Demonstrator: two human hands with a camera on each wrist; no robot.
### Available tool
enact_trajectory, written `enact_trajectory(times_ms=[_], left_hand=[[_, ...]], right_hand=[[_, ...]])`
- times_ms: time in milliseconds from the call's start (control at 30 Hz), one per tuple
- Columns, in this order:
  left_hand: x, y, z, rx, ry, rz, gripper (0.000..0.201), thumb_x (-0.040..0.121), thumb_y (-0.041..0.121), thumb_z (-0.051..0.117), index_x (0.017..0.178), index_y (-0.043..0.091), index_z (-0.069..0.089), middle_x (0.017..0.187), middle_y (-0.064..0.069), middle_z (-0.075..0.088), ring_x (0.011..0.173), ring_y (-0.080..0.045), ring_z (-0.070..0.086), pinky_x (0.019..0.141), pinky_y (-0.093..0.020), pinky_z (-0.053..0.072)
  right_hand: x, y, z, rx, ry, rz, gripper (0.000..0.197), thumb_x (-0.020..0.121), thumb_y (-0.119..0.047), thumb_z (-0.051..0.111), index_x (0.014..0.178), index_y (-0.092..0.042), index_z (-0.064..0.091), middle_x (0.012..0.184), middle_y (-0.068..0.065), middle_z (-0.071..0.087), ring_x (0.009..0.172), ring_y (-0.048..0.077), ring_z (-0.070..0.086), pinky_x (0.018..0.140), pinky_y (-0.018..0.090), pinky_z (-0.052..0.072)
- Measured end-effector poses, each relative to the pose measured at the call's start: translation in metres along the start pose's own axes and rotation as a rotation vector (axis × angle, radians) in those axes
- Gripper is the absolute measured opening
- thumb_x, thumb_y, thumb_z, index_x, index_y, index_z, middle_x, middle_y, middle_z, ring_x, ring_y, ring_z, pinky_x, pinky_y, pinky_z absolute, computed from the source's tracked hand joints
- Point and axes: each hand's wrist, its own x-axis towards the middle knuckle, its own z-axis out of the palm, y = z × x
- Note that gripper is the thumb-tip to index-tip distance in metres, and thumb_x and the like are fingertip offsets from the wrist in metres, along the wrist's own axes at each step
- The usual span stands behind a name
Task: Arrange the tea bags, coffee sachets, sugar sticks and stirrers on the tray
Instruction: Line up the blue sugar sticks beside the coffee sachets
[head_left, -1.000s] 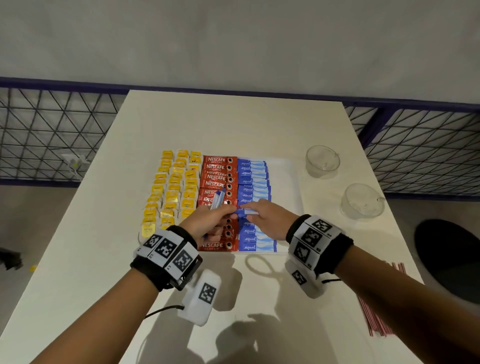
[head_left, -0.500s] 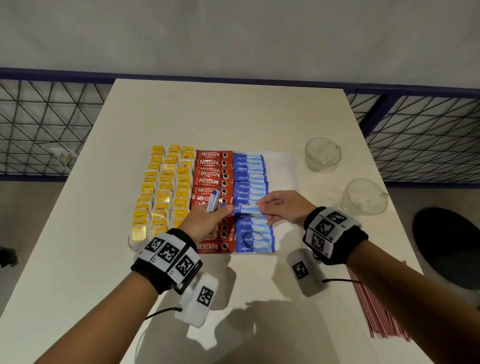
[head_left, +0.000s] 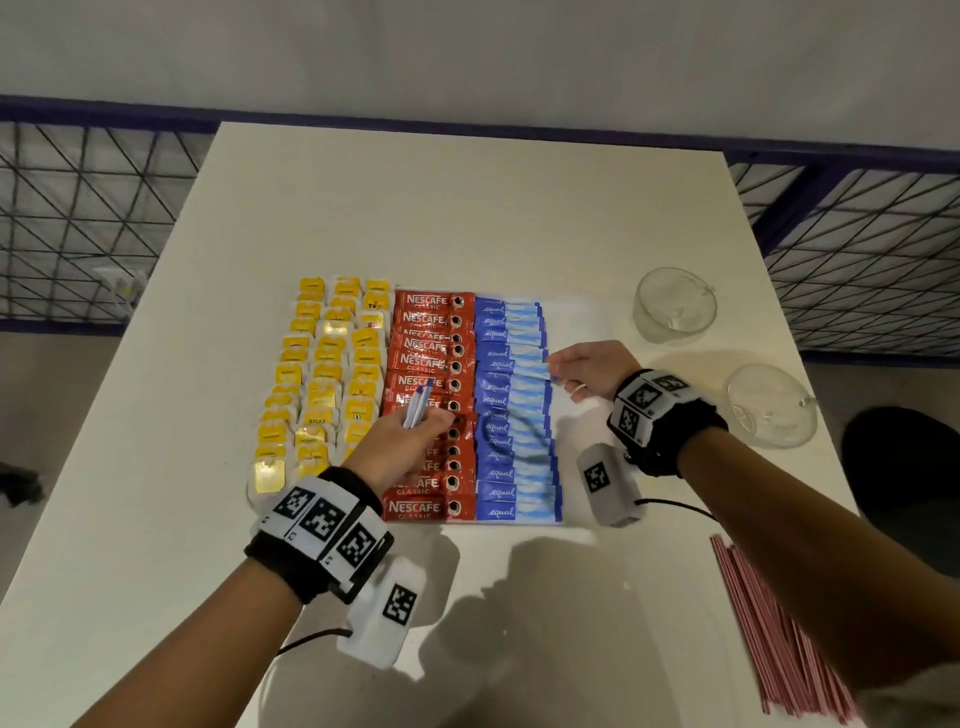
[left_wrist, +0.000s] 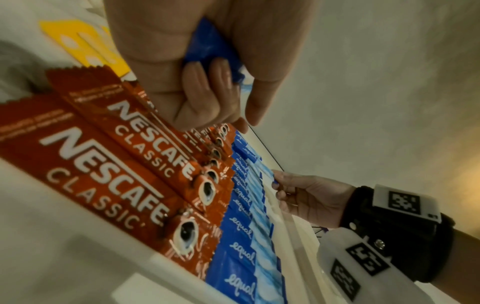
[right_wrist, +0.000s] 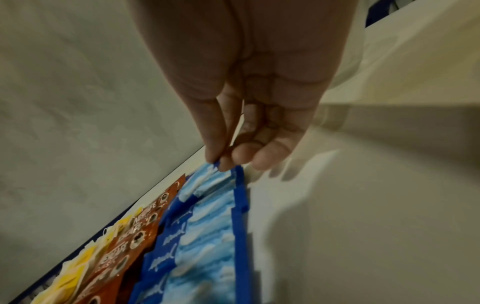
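Right hand has slid out to the blue column's right edge, pinching a sugar stick's end to square it on the tray, while left hand grips spare sticks over the coffee sachets, ready to feed.

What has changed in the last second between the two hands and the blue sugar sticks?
The right hand drew a blue sugar stick rightward from near the left hand, and now pinches its end at the right edge of the blue row on the tray. The left hand still holds spare sticks over the coffee sachets. Tea bags unchanged.
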Motion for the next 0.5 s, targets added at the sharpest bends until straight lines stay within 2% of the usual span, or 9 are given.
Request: enact_trajectory(times_ms=[100,167,267,500], left_hand=[[0.001,-0.002,-0.001,-0.022,-0.01,-0.015,0.017,0.095,0.028,0.051,0.079,0.021,0.049,0.053,0.004,0.03,0.035,-0.004,0.027,0.036,-0.018,0.027],[0.001,-0.002,-0.001,-0.036,-0.016,-0.016,0.015,0.095,0.027,0.051,0.081,0.022,0.05,0.052,0.005,0.03,0.033,-0.003,0.028,0.035,-0.017,0.027],[0.001,-0.002,-0.001,-0.045,-0.022,-0.023,0.012,0.095,0.026,0.05,0.085,0.02,0.053,0.052,0.005,0.029,0.033,-0.003,0.027,0.034,-0.016,0.026],[0.001,-0.003,-0.002,-0.038,-0.039,-0.039,0.012,0.095,0.026,0.05,0.085,0.02,0.052,0.052,0.005,0.028,0.033,-0.004,0.026,0.034,-0.016,0.025]], right_hand=[[0.008,0.001,0.006,-0.045,0.01,-0.011,0.011,0.086,-0.01,0.063,0.096,-0.006,0.065,0.066,0.001,0.057,0.054,0.009,0.045,0.048,0.014,0.04],[0.011,0.001,0.008,-0.065,0.026,-0.003,0.005,0.086,-0.011,0.063,0.081,-0.009,0.065,0.066,0.0,0.057,0.054,0.01,0.045,0.049,0.016,0.04],[0.014,0.001,0.01,-0.089,0.057,-0.003,0.019,0.084,-0.012,0.064,0.065,-0.017,0.06,0.066,0.0,0.058,0.055,0.012,0.046,0.051,0.021,0.041],[0.018,-0.002,0.01,-0.113,0.081,0.004,0.018,0.082,-0.016,0.068,0.068,-0.017,0.056,0.066,0.001,0.057,0.057,0.013,0.049,0.054,0.025,0.046]])
